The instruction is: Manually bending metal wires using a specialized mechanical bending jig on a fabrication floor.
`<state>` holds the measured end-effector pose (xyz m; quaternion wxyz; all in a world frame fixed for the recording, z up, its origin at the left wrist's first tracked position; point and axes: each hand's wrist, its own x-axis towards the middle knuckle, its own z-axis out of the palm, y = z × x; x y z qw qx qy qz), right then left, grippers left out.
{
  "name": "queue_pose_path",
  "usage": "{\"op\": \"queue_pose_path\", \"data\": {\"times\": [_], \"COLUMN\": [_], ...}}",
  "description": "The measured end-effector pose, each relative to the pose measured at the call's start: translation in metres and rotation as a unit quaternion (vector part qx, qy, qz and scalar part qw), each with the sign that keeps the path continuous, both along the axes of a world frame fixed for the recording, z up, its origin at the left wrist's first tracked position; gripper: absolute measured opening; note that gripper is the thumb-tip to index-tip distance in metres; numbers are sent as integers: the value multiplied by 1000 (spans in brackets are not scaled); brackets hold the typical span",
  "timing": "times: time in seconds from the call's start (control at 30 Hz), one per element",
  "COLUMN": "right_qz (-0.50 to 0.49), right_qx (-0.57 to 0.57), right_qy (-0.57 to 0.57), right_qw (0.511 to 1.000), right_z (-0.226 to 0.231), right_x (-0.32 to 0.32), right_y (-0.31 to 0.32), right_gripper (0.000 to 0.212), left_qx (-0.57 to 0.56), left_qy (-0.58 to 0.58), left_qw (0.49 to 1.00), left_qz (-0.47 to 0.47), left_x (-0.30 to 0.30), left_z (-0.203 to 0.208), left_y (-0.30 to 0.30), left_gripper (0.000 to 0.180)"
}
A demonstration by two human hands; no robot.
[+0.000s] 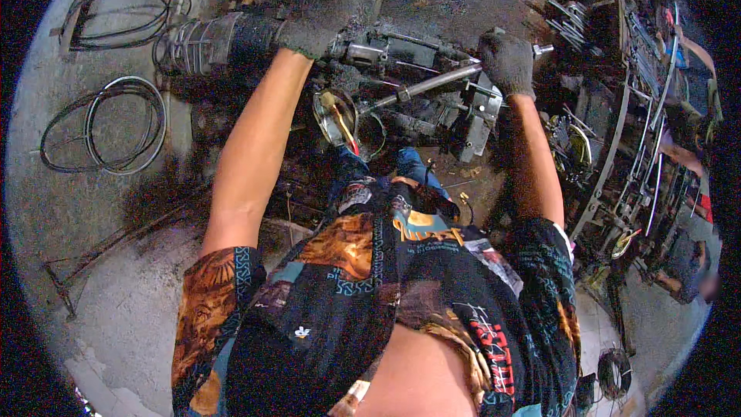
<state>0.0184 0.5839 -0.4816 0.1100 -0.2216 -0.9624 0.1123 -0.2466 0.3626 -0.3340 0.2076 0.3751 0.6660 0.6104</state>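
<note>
Machinery (401, 54), greasy and dark, lies at upper centre of the frame. Left hand (324, 0), gloved, presses on its top, grasp unclear. Right hand (507, 62), gloved, is clenched around a metal rod (428, 85). Cable coils (104, 125) lie at left.

Dim, bluish light; deep shadows centre and right; strong fisheye bending, black rim.
</note>
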Motion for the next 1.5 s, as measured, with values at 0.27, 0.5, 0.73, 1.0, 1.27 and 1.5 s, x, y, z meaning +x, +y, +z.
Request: {"op": "queue_pose_path", "data": {"times": [0.27,0.5,0.73,1.0,1.27,1.5], "right_qz": [2,-39,-25,-35,-47,-61], "right_qx": [-2,20,52,61,70,23], "right_qy": [1,1,-9,-52,-74,-78], "right_qw": [1000,999,998,996,994,995], "right_z": [4,-2,-5,-18,-9,-10], "right_x": [-4,-7,-7,-1,-1,-1], "right_y": [-13,-16,-15,-9,-10,-4], "right_gripper": [24,26,26,27,26,23], "left_qx": [57,-166,-679,-726,-719,-680], "left_qy": [87,131,219,289,387,418], "left_qw": [994,954,684,565,523,535], "left_qz": [34,211,-151,-265,-244,-277], "left_x": [-3,1,44,37,58,70], "left_z": [-5,-194,-310,-341,-352,-312], "left_y": [-22,-214,-333,-319,-343,-357], "left_gripper": [28,33,57,60,62,64]}}
